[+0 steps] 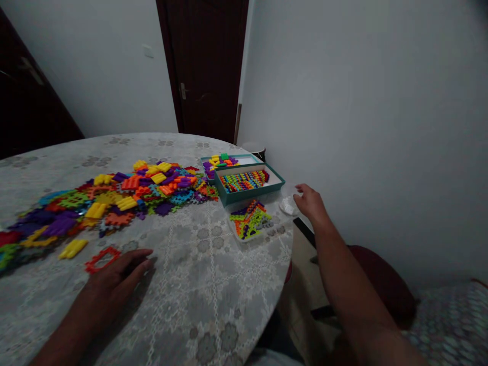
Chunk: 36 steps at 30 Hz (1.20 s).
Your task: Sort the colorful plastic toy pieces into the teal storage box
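Note:
My left hand (118,278) lies low over the patterned tablecloth, fingers stretched forward and nothing visible in them. Just beyond its knuckles is an orange-red, ring-shaped toothed plastic piece (102,260), and a yellow ribbed block (73,249) lies farther left. At the table's right edge, my right hand (311,204) has its thumb and forefinger apart. Its thumb is at the rim of a small, round whitish item (288,206); whether they touch, I cannot tell. Left of that, a clear shallow tray (244,240) holds orange, purple, lime and grey toothed pieces (251,219).
A long heap of colourful interlocking pieces (114,195) spreads over the table's left half. Behind the tray stands a teal box (251,193) with rows of small coloured pieces. Another teal-edged box (247,158) holds blocks. A dark red seat (381,279) is beneath my right arm.

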Each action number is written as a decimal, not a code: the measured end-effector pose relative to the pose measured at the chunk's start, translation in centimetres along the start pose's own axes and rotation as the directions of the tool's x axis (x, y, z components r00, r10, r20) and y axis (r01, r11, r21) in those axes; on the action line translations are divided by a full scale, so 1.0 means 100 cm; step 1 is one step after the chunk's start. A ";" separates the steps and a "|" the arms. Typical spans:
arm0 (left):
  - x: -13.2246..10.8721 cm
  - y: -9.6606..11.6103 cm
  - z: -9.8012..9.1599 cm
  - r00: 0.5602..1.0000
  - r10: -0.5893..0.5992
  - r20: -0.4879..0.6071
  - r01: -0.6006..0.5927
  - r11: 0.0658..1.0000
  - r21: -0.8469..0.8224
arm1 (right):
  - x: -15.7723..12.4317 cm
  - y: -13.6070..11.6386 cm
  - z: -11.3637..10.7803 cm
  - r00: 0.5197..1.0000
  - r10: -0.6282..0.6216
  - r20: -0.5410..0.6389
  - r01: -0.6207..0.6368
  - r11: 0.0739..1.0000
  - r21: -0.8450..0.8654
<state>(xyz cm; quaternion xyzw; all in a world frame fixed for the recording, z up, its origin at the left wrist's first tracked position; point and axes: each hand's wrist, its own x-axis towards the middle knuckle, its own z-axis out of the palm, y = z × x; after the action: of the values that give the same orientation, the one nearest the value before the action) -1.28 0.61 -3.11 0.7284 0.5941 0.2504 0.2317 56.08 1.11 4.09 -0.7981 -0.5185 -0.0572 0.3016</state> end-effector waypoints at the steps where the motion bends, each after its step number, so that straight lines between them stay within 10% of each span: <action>1: 0.000 0.001 0.000 1.000 -0.001 -0.005 0.001 1.000 0.006 | -0.004 -0.003 0.001 0.999 0.005 -0.039 -0.004 0.999 0.036; 5: 0.000 0.003 0.000 1.000 -0.017 -0.010 0.017 0.999 0.030 | -0.037 -0.046 0.005 0.985 -0.047 -0.166 0.084 0.970 0.229; 9: -0.001 0.006 -0.001 0.999 -0.030 -0.022 0.031 0.999 0.033 | -0.091 -0.126 0.009 0.945 -0.323 0.045 0.264 0.838 0.478; 11: -0.004 0.010 -0.001 1.000 -0.019 -0.019 0.019 1.000 0.011 | -0.118 -0.164 0.010 0.778 -0.590 0.214 0.389 0.721 0.574; 15: -0.009 0.019 -0.003 0.999 0.028 -0.025 -0.029 0.997 -0.069 | -0.154 -0.220 0.025 0.221 -0.874 0.432 0.528 0.480 0.701; 17: -0.011 0.021 -0.003 0.997 0.044 -0.058 -0.048 0.996 -0.076 | -0.163 -0.244 0.045 0.106 -0.894 0.436 0.547 0.419 0.725; 19: -0.014 0.023 -0.003 0.991 0.061 -0.117 -0.071 0.994 -0.078 | -0.173 -0.265 0.071 0.152 -0.908 0.391 0.566 0.404 0.719; 24: -0.020 0.022 -0.005 0.938 0.064 -0.341 -0.087 0.995 -0.053 | -0.206 -0.287 0.133 0.465 -0.850 0.247 0.611 0.510 0.606; 31: -0.014 -0.016 -0.035 0.783 0.088 -0.616 0.059 0.975 0.214 | -0.215 -0.268 0.160 0.432 -0.891 0.139 0.698 0.428 0.574; 36: 0.003 -0.062 -0.073 0.737 -0.174 -0.653 0.468 0.829 0.307 | -0.218 -0.265 0.168 0.443 -0.892 0.086 0.732 0.416 0.540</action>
<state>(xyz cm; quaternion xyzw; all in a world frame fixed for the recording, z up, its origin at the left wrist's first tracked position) -10.56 2.36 -1.44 0.5265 0.7971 0.2769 -0.1034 19.58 0.38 -7.18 -0.3435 -0.8884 0.0637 0.2979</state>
